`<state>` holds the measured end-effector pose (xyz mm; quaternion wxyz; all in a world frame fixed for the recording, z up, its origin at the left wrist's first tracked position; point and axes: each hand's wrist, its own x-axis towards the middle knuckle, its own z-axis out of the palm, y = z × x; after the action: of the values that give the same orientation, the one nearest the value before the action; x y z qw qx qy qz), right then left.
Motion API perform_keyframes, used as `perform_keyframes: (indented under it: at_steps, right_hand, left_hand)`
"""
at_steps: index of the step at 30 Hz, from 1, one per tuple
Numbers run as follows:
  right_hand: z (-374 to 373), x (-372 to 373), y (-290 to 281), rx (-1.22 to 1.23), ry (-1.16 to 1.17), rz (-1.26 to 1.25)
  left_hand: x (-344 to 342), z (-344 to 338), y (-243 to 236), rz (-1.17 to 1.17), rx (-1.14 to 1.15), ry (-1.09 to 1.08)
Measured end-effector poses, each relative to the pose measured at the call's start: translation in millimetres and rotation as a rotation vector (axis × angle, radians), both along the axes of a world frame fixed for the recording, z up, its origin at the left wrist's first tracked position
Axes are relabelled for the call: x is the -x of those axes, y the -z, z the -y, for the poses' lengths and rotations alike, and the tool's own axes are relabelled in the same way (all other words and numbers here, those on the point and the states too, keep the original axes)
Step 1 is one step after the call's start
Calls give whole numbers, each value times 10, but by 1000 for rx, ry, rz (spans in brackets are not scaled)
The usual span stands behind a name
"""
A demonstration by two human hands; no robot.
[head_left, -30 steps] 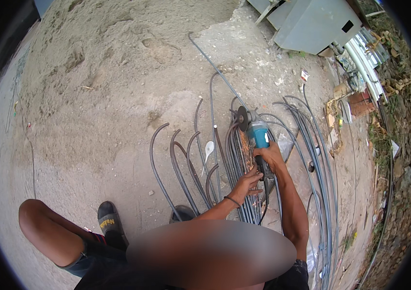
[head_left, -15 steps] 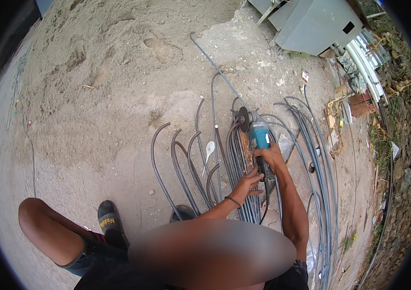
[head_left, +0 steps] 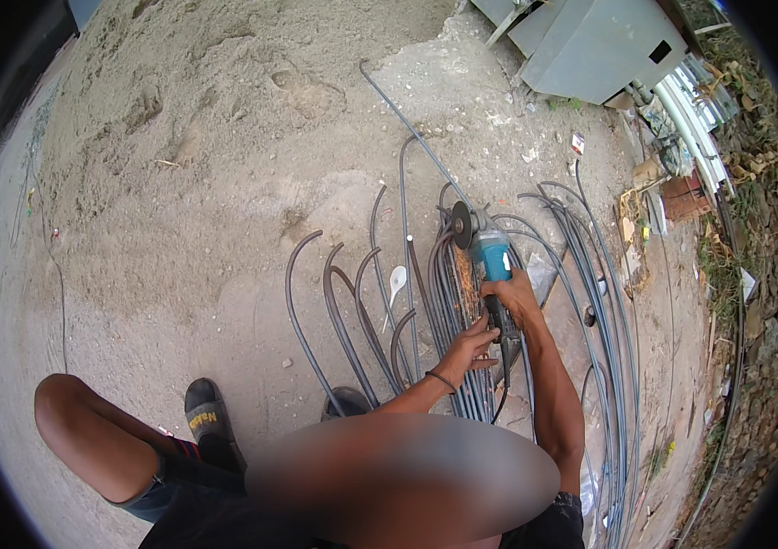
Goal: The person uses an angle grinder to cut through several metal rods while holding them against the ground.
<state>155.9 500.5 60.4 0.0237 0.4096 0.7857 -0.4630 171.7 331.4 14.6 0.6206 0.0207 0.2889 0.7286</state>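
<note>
My right hand (head_left: 519, 300) is wrapped round the rear body of a teal angle grinder (head_left: 494, 261), its grey head and dark disc (head_left: 462, 225) pointing away from me. The disc is at the bent far ends of a bundle of grey steel rods (head_left: 444, 316), though the exact contact point is hidden. Orange sparks (head_left: 467, 279) spray back from it over the rods. My left hand (head_left: 471, 348), with a dark band at its wrist, has its fingers stretched out and apart beside the grinder's black rear end, above the rods. A black cord (head_left: 504, 389) trails toward me.
Hooked rods (head_left: 339, 320) lie to the left, around a white plastic spoon (head_left: 396, 282). Another long rod bundle (head_left: 604, 320) runs along the right. A grey metal box (head_left: 599, 55) stands at the far right, near litter and dry leaves. Sandy ground (head_left: 178, 210) spreads left. My sandalled foot (head_left: 210, 416) is lower left.
The spark stream over the rods looks brighter and more spread out. Both hands and the grinder have hardly moved.
</note>
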Motion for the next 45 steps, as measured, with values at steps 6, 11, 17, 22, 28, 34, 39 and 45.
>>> perform_keyframes:
  at_steps: [6,11,17,22,28,34,39,45]
  right_hand:
    - [40,-4,-22,21,-9,-31]
    - [-16,-16,48,8,-6,-42]
    - [1,2,37,35,3,-37]
    - [-9,-2,26,-20,1,0]
    - [21,4,13,30,12,-37]
    - [84,16,-61,29,7,-36]
    - [109,7,-83,28,3,-47]
    - [63,-34,3,-3,-8,-54]
  left_hand:
    - [-22,-1,22,9,59,-18]
    - [-42,-24,40,9,44,-24]
    - [-32,-8,23,-1,49,-19]
    - [-19,0,8,-21,37,2]
    - [-41,-17,51,-1,61,-17]
    - [-42,-10,42,-13,56,-17]
    - [-26,22,-11,-9,24,-23]
    - [-60,3,74,1,45,-18]
